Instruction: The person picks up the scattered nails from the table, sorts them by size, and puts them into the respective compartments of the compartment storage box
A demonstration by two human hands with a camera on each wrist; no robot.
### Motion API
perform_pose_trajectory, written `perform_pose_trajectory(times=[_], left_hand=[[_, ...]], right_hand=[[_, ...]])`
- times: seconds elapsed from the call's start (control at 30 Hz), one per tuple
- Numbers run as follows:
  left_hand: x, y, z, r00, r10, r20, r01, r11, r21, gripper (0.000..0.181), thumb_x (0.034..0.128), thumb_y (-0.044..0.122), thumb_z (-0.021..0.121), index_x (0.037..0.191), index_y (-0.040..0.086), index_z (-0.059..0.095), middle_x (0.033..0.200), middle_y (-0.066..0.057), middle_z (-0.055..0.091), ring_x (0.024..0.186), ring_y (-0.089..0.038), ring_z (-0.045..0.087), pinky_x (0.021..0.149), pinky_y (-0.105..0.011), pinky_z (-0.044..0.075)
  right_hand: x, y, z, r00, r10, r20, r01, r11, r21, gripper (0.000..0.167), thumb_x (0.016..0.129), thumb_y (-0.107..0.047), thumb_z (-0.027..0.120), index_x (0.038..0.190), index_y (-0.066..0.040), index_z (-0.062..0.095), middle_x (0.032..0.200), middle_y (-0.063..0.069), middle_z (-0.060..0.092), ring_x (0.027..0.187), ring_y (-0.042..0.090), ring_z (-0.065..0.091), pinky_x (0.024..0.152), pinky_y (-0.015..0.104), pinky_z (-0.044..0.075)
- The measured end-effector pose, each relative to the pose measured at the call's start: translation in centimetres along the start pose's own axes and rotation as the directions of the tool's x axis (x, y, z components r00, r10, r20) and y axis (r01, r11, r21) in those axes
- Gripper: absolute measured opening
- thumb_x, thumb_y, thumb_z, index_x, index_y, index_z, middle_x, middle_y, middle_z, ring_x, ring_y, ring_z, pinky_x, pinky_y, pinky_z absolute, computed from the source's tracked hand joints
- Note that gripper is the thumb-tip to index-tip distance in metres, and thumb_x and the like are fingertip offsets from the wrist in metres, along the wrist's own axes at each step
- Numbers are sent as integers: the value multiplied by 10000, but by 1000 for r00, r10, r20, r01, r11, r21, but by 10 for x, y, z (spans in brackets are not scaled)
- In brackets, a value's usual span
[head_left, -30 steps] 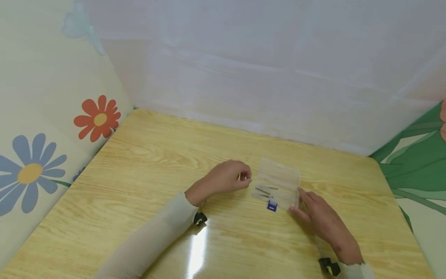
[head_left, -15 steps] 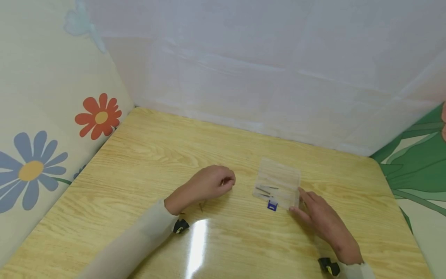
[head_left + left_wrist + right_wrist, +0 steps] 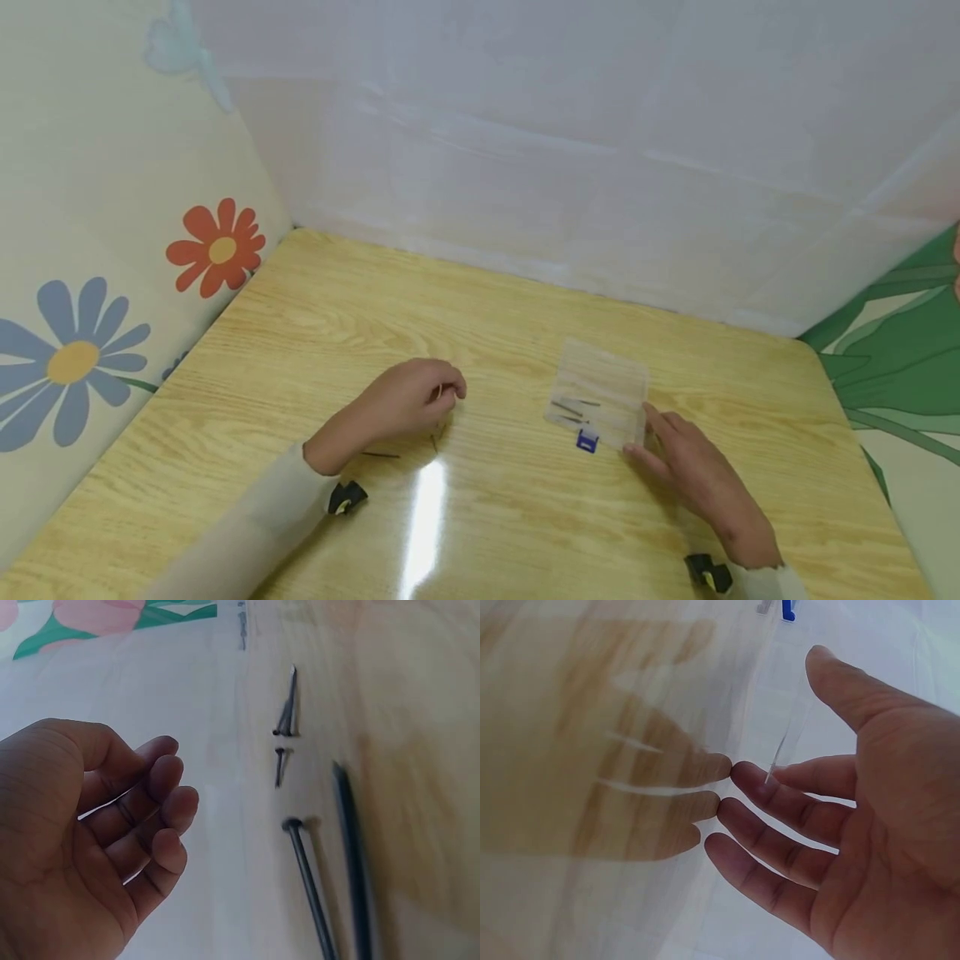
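Observation:
My left hand (image 3: 408, 396) hovers over the table with its fingers loosely bent, and nothing shows between them. Beside it in the left wrist view lie a large nail (image 3: 309, 881), a thicker dark rod-like piece (image 3: 352, 862) and several small nails (image 3: 290, 705). One dark nail (image 3: 381, 455) shows under the wrist in the head view. A clear plastic box (image 3: 600, 375) with a blue latch (image 3: 587, 441) lies to the right, with several nails (image 3: 567, 408) in its near-left part. My right hand (image 3: 693, 475) rests at the box's right side, fingers extended, fingertips near its wall.
The wood-grain table (image 3: 487, 517) runs back to a white cloth wall (image 3: 562, 150). A flower-printed panel (image 3: 90, 208) borders the left side, and a green leaf-printed panel (image 3: 892, 358) the right. Light glares on the tabletop near the front.
My left hand has moved left, away from the box, over the loose nails. My right hand and the box have stayed in place.

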State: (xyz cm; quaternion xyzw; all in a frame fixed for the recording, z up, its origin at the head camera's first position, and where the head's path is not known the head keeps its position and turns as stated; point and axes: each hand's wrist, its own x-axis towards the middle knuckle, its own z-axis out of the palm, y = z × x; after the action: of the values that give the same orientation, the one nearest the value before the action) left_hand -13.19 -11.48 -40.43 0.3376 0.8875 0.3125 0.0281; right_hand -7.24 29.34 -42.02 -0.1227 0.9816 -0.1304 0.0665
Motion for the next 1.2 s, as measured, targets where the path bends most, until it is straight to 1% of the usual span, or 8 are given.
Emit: perform_pose_trajectory(times=[0.1, 0.27, 0.43, 0.6, 0.77, 0.9, 1.03, 1.2], left_hand=[[-9, -5, -4, 1000, -29, -10, 30, 999, 12, 221, 957, 42, 552, 1015, 80, 762, 943, 32, 707, 672, -50, 506, 665, -285, 491], [-27, -11, -12, 997, -76, -26, 78, 995, 62, 199, 947, 55, 573, 1009, 91, 759, 903, 59, 680, 713, -53, 538, 657, -287, 492], [-46, -17, -18, 994, -103, -33, 106, 988, 109, 116, 943, 87, 629, 950, 126, 738, 815, 122, 597, 694, -43, 520, 616, -273, 472], [-61, -21, -21, 990, -134, -30, 137, 981, 135, 72, 940, 108, 664, 926, 145, 724, 785, 134, 568, 680, -43, 507, 603, -268, 460], [-73, -23, -25, 985, -170, -23, 172, 973, 152, 56, 937, 129, 673, 932, 150, 725, 791, 135, 568, 684, -41, 507, 592, -275, 455], [-81, -23, -28, 985, -174, -16, 174, 969, 178, 39, 933, 156, 690, 908, 176, 713, 791, 151, 556, 694, -36, 510, 601, -284, 459], [-89, -23, -29, 985, -170, -13, 170, 967, 193, 27, 904, 170, 722, 912, 194, 714, 795, 161, 553, 707, -30, 521, 612, -288, 469], [-99, -23, -30, 981, -195, 5, 190, 962, 194, 78, 889, 224, 773, 946, 203, 724, 811, 160, 562, 722, -31, 521, 620, -295, 471]], right_hand=[[0, 0, 0, 1000, 5, 2, -5, 1000, 1, 759, 994, -374, 676, 1515, 95, 385, 1374, 344, 521, 1235, 509, 530, 993, 630, 435], [1, -1, 1, 1000, 2, 4, -2, 1000, 4, 762, 995, -370, 673, 1517, 99, 376, 1373, 351, 515, 1235, 513, 527, 997, 630, 432], [1, -1, 0, 1000, 2, 7, -2, 1000, 0, 762, 993, -370, 675, 1513, 103, 379, 1369, 353, 515, 1231, 517, 527, 998, 630, 431], [0, 0, -1, 1000, -6, 2, 6, 1000, 4, 758, 991, -358, 680, 1510, 107, 382, 1365, 356, 519, 1229, 518, 529, 992, 631, 434], [0, 1, 0, 1000, 0, 4, 0, 1000, 1, 760, 993, -376, 675, 1512, 97, 385, 1371, 355, 516, 1232, 520, 527, 995, 635, 430], [0, 1, 1, 1000, 8, 8, -9, 1000, 5, 762, 994, -388, 671, 1514, 91, 387, 1377, 354, 513, 1232, 523, 525, 994, 640, 430], [0, 1, 0, 1000, 11, 6, -11, 1000, -2, 762, 992, -388, 674, 1513, 91, 389, 1372, 354, 516, 1226, 523, 529, 990, 640, 434], [0, 0, 0, 1000, 11, 8, -11, 1000, -6, 765, 994, -397, 668, 1512, 92, 389, 1373, 358, 513, 1223, 526, 529, 988, 639, 435]])
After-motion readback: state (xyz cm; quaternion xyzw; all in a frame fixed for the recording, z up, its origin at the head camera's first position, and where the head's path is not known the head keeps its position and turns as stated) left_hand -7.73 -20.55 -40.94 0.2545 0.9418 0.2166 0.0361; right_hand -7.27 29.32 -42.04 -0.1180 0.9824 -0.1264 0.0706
